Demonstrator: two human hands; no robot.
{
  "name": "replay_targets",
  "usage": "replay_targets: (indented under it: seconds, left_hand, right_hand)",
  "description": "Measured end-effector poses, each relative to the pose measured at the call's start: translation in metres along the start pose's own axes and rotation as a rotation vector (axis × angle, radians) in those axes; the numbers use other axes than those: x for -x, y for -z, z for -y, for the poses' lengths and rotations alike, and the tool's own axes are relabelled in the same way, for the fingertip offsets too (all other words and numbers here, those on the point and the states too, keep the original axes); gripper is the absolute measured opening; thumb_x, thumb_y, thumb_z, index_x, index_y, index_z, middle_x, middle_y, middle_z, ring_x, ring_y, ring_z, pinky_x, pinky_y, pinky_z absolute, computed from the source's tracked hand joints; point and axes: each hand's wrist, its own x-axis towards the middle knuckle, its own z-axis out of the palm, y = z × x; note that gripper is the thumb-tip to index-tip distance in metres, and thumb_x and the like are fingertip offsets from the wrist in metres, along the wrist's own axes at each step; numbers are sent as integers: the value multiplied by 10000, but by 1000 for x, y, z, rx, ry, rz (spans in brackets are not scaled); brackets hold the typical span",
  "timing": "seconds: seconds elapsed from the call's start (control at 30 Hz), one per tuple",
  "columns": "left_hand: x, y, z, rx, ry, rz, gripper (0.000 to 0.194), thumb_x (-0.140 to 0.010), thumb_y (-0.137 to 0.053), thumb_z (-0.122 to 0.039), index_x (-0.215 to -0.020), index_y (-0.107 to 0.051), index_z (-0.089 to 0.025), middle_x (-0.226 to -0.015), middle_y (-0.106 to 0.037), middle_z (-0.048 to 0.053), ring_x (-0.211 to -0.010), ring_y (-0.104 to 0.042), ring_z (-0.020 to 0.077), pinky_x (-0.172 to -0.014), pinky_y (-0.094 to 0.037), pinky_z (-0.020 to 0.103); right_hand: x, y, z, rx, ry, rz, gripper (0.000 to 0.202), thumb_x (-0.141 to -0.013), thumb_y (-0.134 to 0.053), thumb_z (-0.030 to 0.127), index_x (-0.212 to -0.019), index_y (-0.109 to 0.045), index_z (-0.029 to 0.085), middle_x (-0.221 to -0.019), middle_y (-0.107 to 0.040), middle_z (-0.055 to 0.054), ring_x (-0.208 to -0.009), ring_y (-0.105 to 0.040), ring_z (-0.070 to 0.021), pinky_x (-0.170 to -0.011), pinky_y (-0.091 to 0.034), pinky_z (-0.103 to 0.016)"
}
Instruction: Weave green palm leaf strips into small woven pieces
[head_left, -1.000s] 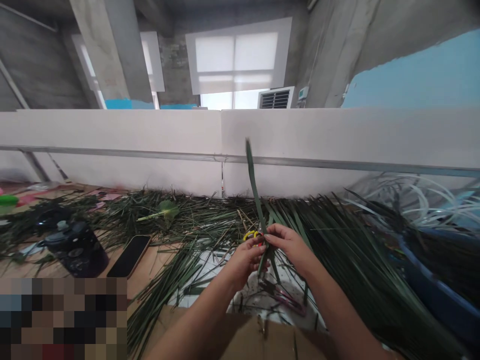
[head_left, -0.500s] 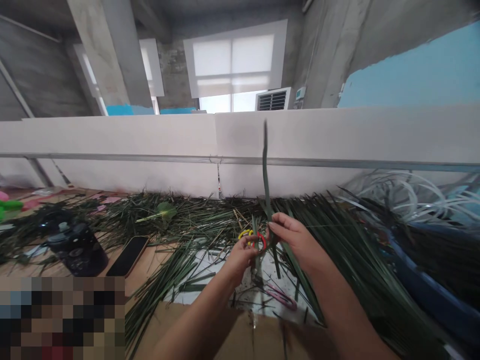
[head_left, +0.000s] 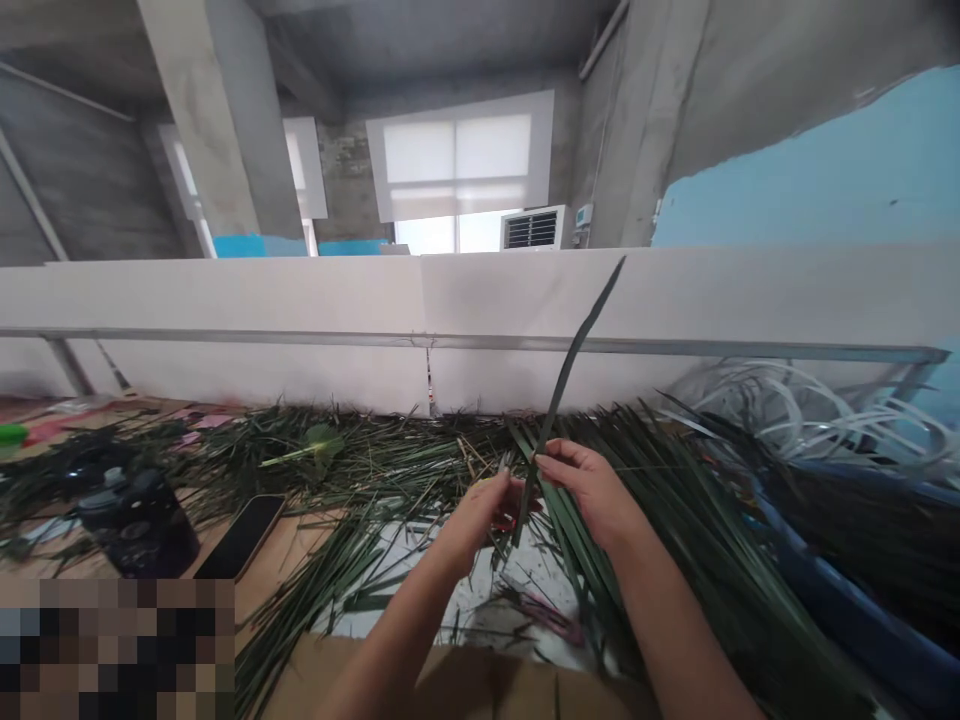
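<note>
My right hand [head_left: 589, 490] pinches a long green leaf strip [head_left: 571, 360] between thumb and fingers. The strip slants up to the right, its tip against the white partition, and its lower end hangs below the fingers. Closed around a pair of scissors, my left hand [head_left: 474, 518] is beside that lower end. A red part of the scissors [head_left: 504, 522] shows under the palm, and the rest is mostly covered by the fingers. Under both hands lies a white sheet [head_left: 469, 590] strewn with leaf scraps. A pink looped item [head_left: 553, 617] rests on it, partly covered by scraps.
Long green leaves [head_left: 690, 530] are heaped to the right, beside a blue tub [head_left: 817, 575]. Cut strips [head_left: 315, 590] lie to the left. A phone [head_left: 241, 535] and a dark bottle [head_left: 142, 525] stand farther left. The white partition [head_left: 315, 300] rises behind.
The leaf strip has tilted from nearly upright to leaning right. My left hand has turned with the scissors, so their handles show less and the blades point upward. The view has tipped up slightly.
</note>
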Motion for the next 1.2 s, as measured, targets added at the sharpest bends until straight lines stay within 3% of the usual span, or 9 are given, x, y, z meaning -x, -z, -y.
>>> replay_targets:
  seconds: [0.1,0.27,0.4,0.53,0.9,1.2]
  left_hand:
    - [7,15,-14,80,-11,-3,627,-822,-621,-739,-1001,-745,-151,-838,-727,82,-789,-647,199,-750,-457,302]
    - [1,22,-7,65,-13,-81,592,-679,-778,-708,-795,-676,-136,-674,-610,5,-596,-487,110,-606,-349,253]
    - [-6,26,2,96,17,-84,593,-630,-821,-680,-806,-651,-140,-657,-582,-17,-572,-451,94,-577,-323,248]
    - [-10,30,7,37,35,-99,578,-610,-843,-646,-831,-672,-140,-665,-587,-23,-583,-456,93,-582,-319,246]
    - [-13,28,13,-57,-2,-95,486,-619,-850,-529,-863,-705,-135,-798,-652,18,-717,-515,138,-674,-360,275]
    - [-16,27,14,19,31,-104,598,-596,-794,-703,-774,-616,-161,-642,-556,-19,-591,-446,112,-586,-306,260]
  right_hand:
    - [-7,-8,-18,38,5,95,392,-586,-923,508,-739,-725,206,-722,-675,13,-686,-586,-177,-703,-464,-312]
    - [-10,-14,-37,23,-13,198,365,-651,-895,502,-790,-757,195,-760,-715,-6,-747,-642,-204,-768,-486,-342]
    - [-15,-8,-38,10,-6,50,444,-621,-914,513,-929,-799,215,-826,-744,-18,-750,-649,-208,-735,-498,-335]
    - [-19,0,-31,-36,13,-101,495,-571,-940,533,-938,-808,229,-848,-752,-26,-791,-661,-221,-725,-512,-329]
    - [-16,-6,-26,-65,24,-124,612,-508,-954,544,-993,-792,208,-809,-770,-44,-820,-715,-267,-817,-552,-399]
    - [-16,-4,-25,-146,8,-91,546,-540,-942,408,-1024,-793,203,-825,-790,-34,-857,-719,-249,-890,-545,-402]
